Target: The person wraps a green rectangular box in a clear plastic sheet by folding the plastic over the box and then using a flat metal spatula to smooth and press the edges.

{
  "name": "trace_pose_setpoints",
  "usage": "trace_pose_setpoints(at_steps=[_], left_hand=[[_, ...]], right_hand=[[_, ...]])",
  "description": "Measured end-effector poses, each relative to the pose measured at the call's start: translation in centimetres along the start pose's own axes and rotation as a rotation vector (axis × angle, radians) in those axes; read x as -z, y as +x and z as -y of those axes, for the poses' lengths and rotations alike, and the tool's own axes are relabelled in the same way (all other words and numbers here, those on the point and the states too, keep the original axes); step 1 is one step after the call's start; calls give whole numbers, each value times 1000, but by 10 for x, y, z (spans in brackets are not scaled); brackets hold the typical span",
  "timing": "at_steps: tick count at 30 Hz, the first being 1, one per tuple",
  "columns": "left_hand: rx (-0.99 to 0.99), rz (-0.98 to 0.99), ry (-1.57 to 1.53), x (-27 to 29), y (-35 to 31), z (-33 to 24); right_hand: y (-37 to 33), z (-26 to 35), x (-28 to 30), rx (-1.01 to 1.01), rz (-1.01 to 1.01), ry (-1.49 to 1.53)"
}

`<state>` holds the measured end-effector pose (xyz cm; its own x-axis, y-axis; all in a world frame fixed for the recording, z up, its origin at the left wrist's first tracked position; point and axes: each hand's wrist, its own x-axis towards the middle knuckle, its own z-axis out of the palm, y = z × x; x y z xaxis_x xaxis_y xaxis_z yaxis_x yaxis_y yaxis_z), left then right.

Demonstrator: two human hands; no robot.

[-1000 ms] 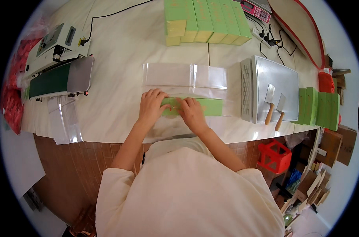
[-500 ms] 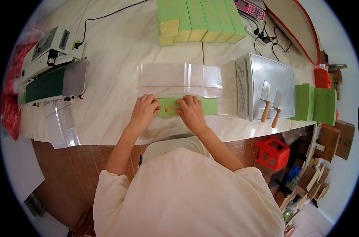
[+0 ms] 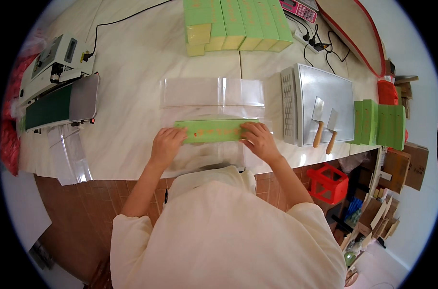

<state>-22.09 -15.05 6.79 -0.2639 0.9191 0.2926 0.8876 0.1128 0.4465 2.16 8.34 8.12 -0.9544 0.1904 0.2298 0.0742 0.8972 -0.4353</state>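
A long, flat green box (image 3: 211,131) with orange print lies crosswise on a sheet of clear plastic film (image 3: 192,93) on the table in front of me. My left hand (image 3: 168,145) grips the box's left end with bent fingers. At the right end, my right hand (image 3: 260,141) holds the box, fingertips over its top edge and thumb at the near side. The film extends beyond the box, both away from me and toward my body. Undersides of the box and the film beneath it are hidden.
Taller green boxes (image 3: 248,24) stand in a row at the back. On the right, two wooden-handled spatulas (image 3: 318,115) rest on a metal-topped unit (image 3: 341,91), with more green boxes (image 3: 380,124) beyond. A belt machine (image 3: 60,91) occupies the left; clear film (image 3: 70,154) overhangs the front edge.
My right hand has slid from the box's middle to its right end. The left hand has shifted slightly outward to the left end, exposing more of the box top. The view has shifted slightly.
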Motion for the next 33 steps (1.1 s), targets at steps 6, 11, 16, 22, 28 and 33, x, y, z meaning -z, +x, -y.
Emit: trace_pose_setpoints(at_steps=[6,11,16,22,28,33], left_hand=[[108,30,-60,3,6,-1],[353,73,-177,6,14,-7],[393,43,-226,1,13,-4],[393,18,-264,-1,15,-4],[317,17,-224,0,10,-3],[238,-5,-184,1,11,-4]], right_hand=[[-16,-18,9,-213,-84,214],[-15,-26,1,-356,-119,339],[-11,-26,1,-383,-116,361],[-10,-29,3,-382,-87,348],[-12,-28,16,-225,-42,304],[-19,-42,17,-142,38,316]])
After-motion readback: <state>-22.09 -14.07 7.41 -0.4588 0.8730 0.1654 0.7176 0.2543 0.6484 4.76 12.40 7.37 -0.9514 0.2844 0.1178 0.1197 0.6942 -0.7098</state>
